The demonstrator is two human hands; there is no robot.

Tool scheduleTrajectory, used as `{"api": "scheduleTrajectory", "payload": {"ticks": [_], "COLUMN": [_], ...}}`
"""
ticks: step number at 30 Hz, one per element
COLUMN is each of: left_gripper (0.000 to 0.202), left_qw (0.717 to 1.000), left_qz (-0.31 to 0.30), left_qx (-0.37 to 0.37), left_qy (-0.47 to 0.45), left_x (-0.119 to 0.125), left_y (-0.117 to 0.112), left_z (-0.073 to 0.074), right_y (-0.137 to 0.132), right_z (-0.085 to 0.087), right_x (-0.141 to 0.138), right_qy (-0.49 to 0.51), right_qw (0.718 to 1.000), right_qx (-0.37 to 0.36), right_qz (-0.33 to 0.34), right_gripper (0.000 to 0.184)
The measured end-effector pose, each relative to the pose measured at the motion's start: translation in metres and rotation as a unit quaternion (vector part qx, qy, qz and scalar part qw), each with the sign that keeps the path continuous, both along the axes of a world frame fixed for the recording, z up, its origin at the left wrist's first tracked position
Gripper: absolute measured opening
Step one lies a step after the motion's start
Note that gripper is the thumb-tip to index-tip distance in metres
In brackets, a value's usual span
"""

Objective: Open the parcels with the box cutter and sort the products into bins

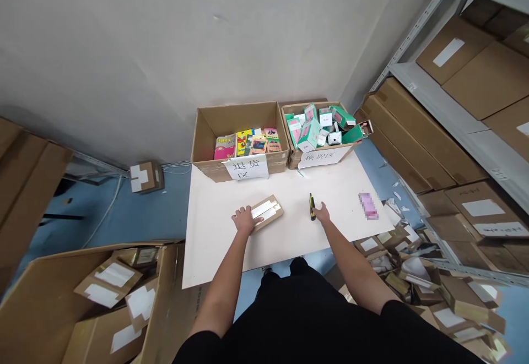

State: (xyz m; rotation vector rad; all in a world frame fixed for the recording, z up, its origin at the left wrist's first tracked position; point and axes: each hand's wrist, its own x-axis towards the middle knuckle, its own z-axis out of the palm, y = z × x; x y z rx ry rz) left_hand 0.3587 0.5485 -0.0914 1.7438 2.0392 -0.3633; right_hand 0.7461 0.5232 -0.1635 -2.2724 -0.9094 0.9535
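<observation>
On the white table [215, 232] a small taped cardboard box [269, 213] with white labels lies at a slant. My left hand [244, 219] grips its left end, thumb over the near side. To the right, a black and yellow utility knife [312, 206] lies on the tabletop. My right hand [322, 213] is right beside the knife's lower end, thumb and fingers apart; whether the fingertips touch it I cannot tell. A pink blurred item [368, 206] is farther right on the table.
At the table's back stand a carton of colourful books [206, 132] and a carton of green and white boxes [293, 157], both with paper signs. A large carton of parcels [165, 276] is at left. Shelving [467, 105] and piled opened boxes [446, 298] are at right.
</observation>
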Motion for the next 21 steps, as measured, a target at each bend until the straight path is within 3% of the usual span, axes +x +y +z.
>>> {"api": "scheduleTrajectory", "payload": {"ticks": [3,6,9,11,16,21], "left_gripper": [0.069,0.068,0.068,0.068,0.068,0.067], "left_qw": [0.999,0.998,0.996,0.995,0.994,0.991], "left_qz": [0.031,0.060,0.073,0.083,0.109,0.084], "left_qx": [-0.001,0.011,0.045,0.050,0.017,-0.003], "left_qy": [0.015,0.025,0.035,0.035,-0.014,-0.102], "left_x": [0.026,0.054,0.082,0.098,0.116,0.103], "left_y": [-0.017,-0.032,-0.042,-0.044,-0.043,-0.043], "left_z": [-0.001,-0.005,-0.008,-0.007,0.002,0.012], "right_y": [-0.001,-0.019,-0.039,-0.044,-0.025,-0.008], "right_z": [0.010,0.019,0.026,0.031,0.049,0.063], "right_x": [-0.020,-0.065,-0.108,-0.123,-0.114,-0.107], "right_qy": [-0.059,-0.030,-0.012,-0.047,-0.138,-0.164], "right_qw": [0.997,0.979,0.924,0.896,0.864,0.865], "right_qx": [0.023,0.082,0.111,0.083,0.009,-0.025], "right_qz": [0.041,0.185,0.365,0.433,0.484,0.474], "right_gripper": [0.060,0.049,0.051,0.059,0.063,0.052]}}
